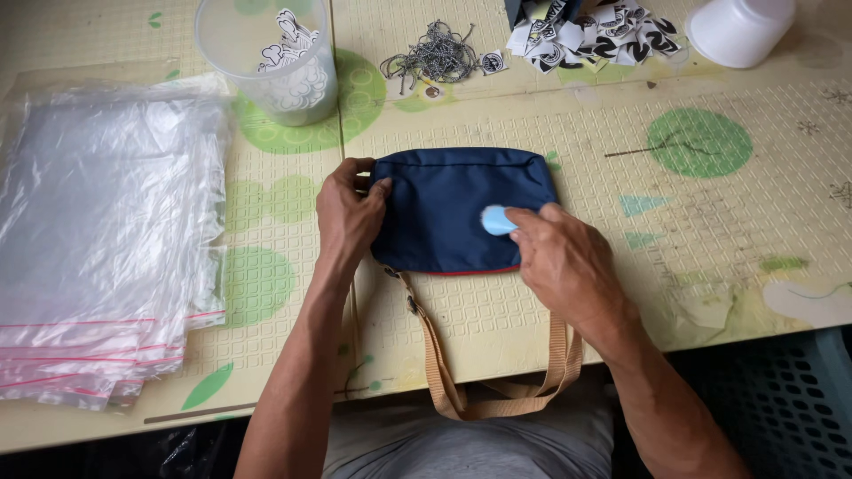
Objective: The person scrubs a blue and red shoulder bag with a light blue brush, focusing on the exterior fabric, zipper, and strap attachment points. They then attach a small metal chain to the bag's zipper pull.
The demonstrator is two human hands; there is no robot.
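Soft even daylight, faint shadows, mild glare on plastic bags (98, 222), sharp focus

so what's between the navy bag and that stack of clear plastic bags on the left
In the head view, the left hand grips the navy bag's left end; between that and the plastic bag stack is only bare patterned mat.

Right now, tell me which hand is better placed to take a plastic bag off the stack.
Left. The left hand grips the navy pouch's left edge, the side nearest the plastic bag stack. The right hand holds a small pale blue object on the pouch, farther away.
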